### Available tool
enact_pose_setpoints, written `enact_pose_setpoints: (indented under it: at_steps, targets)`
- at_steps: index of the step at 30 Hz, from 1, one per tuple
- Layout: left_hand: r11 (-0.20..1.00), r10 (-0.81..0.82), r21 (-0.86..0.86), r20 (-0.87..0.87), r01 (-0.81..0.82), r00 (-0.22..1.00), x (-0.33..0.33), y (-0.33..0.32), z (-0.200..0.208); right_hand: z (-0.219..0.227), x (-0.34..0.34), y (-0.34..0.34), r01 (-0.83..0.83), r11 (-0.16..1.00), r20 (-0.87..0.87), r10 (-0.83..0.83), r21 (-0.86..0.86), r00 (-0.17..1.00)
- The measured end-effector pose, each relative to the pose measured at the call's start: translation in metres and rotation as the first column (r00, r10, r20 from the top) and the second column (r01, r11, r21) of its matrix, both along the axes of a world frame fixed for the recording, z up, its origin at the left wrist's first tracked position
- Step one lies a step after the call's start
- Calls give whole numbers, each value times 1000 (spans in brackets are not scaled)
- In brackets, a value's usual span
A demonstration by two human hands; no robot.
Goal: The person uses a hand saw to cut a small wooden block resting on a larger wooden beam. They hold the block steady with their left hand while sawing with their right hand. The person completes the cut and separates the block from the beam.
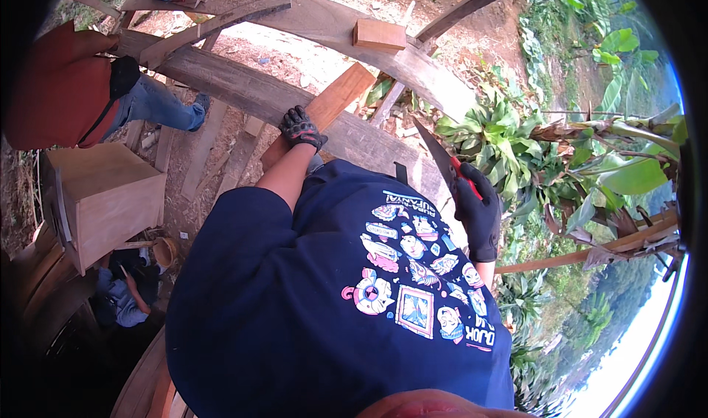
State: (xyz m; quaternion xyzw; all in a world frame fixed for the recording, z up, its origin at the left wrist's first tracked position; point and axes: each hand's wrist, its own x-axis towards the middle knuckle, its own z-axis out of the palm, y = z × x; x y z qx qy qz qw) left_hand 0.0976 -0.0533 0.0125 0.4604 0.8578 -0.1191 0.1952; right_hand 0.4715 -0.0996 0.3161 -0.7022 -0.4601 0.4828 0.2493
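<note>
My left hand (302,128), in a dark padded glove, grips the near edge of a reddish-brown wooden board (345,95). The board lies slantwise across a long grey timber beam (243,82), its far end sticking out beyond it. In my right hand (478,215), also dark-gloved, is a hand saw (441,156) with a red handle. Its blade points up and away, over the right part of the beam and apart from the board. My fingers are closed round the saw's handle.
Beyond the beam runs a curved plank (310,19) bearing a short wood block (379,35). A person in a red shirt (63,86) stands at the left beside a plywood box (110,197); another person (125,292) is low down behind it. Leafy plants (487,134) crowd the right.
</note>
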Motion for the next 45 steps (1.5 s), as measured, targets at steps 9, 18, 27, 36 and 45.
enact_pose_setpoints:
  at_steps: [9, 18, 27, 36, 45]
  targets:
    - [1000, 10, -1, -35, -10, 999, 21, 20, -8, 3, 25, -10, -22, 999, -83, 25, 44, 996]
    - [992, -125, 2, 47, 125, 991, -13, 24, -13, -7, -21, 0, -150, 989, -98, 149, 0, 984]
    - [943, -272, -67, 409, 326, 871, -75, 50, 3, -42, -115, 29, -265, 962, -19, 267, 69, 964]
    - [917, -363, 56, 527, 394, 768, -101, 55, 10, -49, -146, 38, -60, 996, -18, 61, 66, 998]
    - [892, -449, 196, 280, 407, 849, -69, 19, 0, -18, -176, 54, -34, 990, 5, 35, -137, 999]
